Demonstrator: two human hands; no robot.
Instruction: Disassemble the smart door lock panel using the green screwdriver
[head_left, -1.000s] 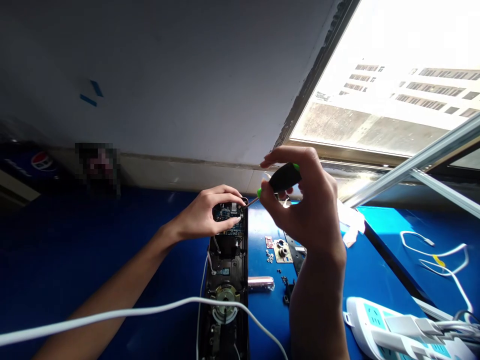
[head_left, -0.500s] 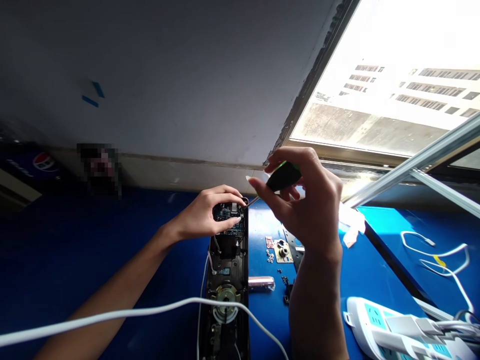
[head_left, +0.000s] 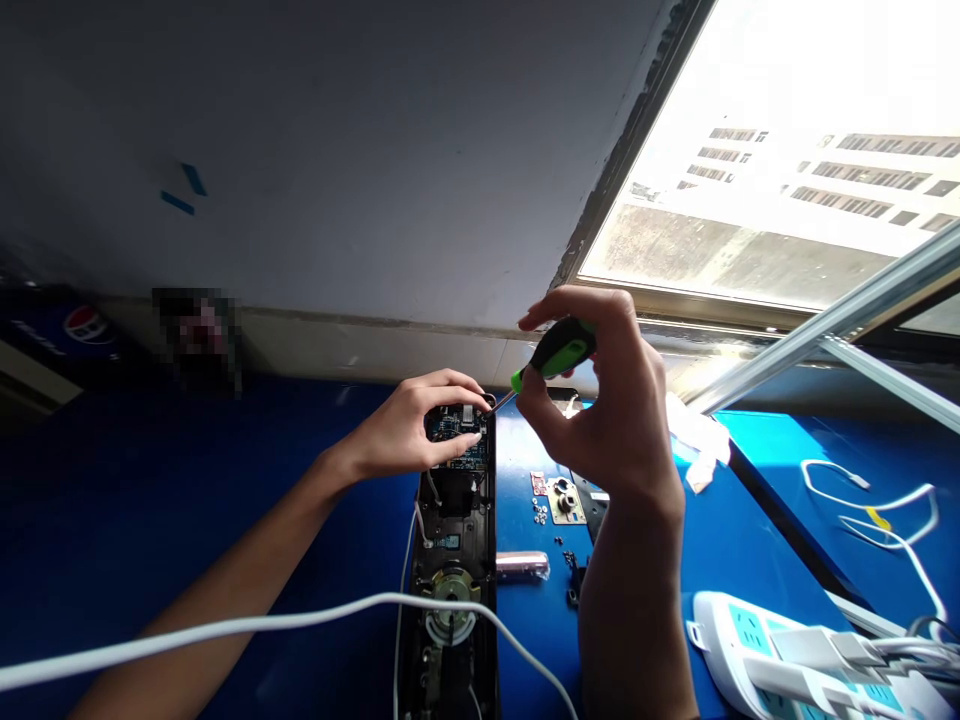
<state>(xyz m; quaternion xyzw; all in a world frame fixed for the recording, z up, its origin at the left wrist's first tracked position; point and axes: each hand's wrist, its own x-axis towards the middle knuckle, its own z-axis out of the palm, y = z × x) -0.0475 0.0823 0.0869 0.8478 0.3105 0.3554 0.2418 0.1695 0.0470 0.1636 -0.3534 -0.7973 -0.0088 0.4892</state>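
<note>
A long black lock body (head_left: 455, 560) lies open on the blue table (head_left: 225, 500), with a circuit board (head_left: 459, 440) at its far end. My left hand (head_left: 409, 430) grips that far end, fingers curled over the board. My right hand (head_left: 600, 400) holds a screwdriver with a black and green handle (head_left: 559, 350) in its fingertips. The thin shaft slants down left, and its tip rests at the lock's top right corner (head_left: 491, 403).
Several small screws (head_left: 538, 514), a square metal part (head_left: 564, 500) and a pink cylinder (head_left: 521, 567) lie right of the lock. A white cable (head_left: 225, 630) crosses the front. A white power strip (head_left: 772, 655) sits bottom right, a window (head_left: 787, 180) beyond.
My right fingers have shifted round the screwdriver handle, turning it in place; more of its green part shows now. My left hand and the lock have stayed still.
</note>
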